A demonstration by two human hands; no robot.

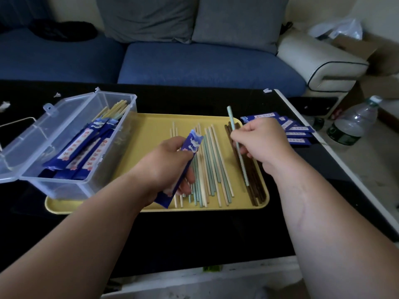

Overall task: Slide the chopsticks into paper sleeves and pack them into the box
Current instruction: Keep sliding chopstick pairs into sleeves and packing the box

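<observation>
My left hand (168,162) grips a blue paper sleeve (190,145) over the yellow tray (149,130), its open end pointing up and away. My right hand (261,143) pinches a light green chopstick (232,119) that slants from upper left to lower right above the tray. Several loose chopsticks (213,165), pale wood, green and dark brown, lie side by side on the tray. A clear plastic box (71,186) stands on the tray's left end, lid open, holding several sleeved chopsticks (79,152). A pile of empty blue sleeves (295,130) lies right of the tray.
The tray sits on a black table (205,234) with a white edge on the right. A blue sofa (194,61) with grey cushions stands behind it. A plastic water bottle (354,121) stands on the floor to the right, near a cardboard box.
</observation>
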